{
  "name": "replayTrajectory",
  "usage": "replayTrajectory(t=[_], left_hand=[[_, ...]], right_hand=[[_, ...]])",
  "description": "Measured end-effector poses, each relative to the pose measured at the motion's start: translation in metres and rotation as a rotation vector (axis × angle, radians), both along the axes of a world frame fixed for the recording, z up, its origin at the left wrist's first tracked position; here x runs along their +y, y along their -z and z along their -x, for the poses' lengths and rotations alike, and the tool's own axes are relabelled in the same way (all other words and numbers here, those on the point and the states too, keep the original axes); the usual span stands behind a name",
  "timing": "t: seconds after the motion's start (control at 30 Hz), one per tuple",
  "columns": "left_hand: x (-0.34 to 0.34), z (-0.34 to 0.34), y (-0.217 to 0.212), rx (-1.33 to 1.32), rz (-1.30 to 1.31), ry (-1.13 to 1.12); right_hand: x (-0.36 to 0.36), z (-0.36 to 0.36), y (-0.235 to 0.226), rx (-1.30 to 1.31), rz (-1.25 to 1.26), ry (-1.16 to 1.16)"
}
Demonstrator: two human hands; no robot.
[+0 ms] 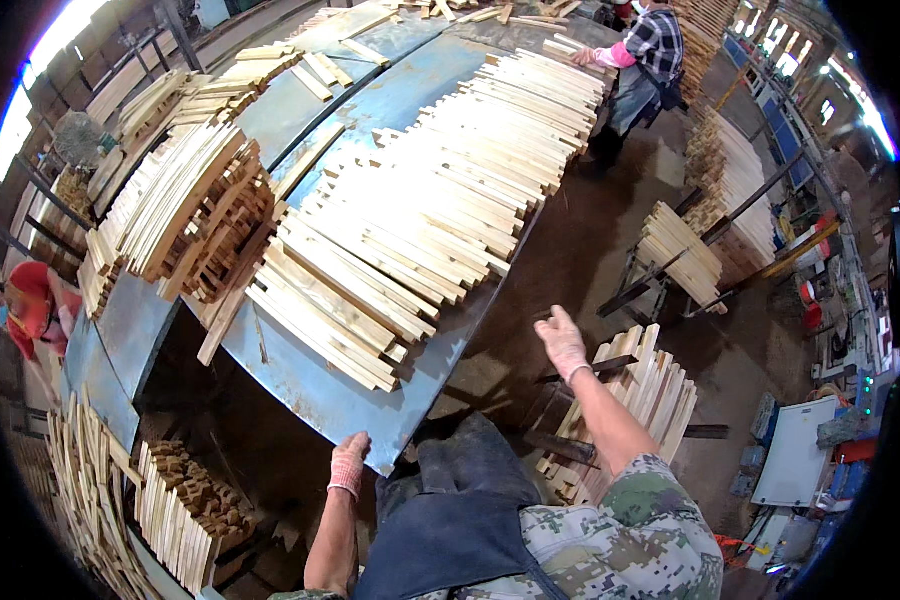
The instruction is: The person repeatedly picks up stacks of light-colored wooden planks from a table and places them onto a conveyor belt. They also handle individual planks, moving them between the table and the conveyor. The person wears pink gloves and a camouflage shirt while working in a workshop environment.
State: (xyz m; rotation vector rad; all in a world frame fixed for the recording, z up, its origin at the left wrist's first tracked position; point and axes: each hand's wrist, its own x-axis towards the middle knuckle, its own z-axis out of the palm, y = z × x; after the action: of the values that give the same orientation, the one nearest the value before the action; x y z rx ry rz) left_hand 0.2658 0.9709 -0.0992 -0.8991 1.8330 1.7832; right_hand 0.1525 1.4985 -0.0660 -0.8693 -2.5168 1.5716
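1. Left hand (349, 463), in a pinkish glove, is down at the near edge of the blue metal surface (320, 385), fingers curled over the rim and gripping it.
2. Right hand (562, 343), gloved too, is up in the air with fingers spread, released and holding nothing, above the dark floor (580, 240).
3. Just below and right of that hand sits a stack of pale wooden slats (650, 385) on a low rack.
4. On the surface, long rows of wooden slats (410, 230) fan out, nearest ends close to the left hand.
5. Far end: another person in a plaid shirt (655, 45) stands at the surface.
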Motion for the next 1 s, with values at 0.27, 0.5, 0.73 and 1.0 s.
replayTrajectory(t=[0.27,0.5,0.73,1.0], left_hand=[[0.027,0.156,-0.019,0.224,0.582,0.17],[0.079,0.26,-0.006,-0.188,0.986,0.258],[0.139,0.282,0.021,0.202,0.517,-0.253],[0.157,0.282,0.03,0.03,0.6,-0.09]], right_hand=[[-0.016,0.13,0.011,0.007,0.015,-0.065],[0.028,0.256,0.028,0.086,0.288,0.101],[0.075,0.336,0.073,-0.122,0.221,0.21],[0.047,0.363,0.051,-0.165,0.504,0.273]])
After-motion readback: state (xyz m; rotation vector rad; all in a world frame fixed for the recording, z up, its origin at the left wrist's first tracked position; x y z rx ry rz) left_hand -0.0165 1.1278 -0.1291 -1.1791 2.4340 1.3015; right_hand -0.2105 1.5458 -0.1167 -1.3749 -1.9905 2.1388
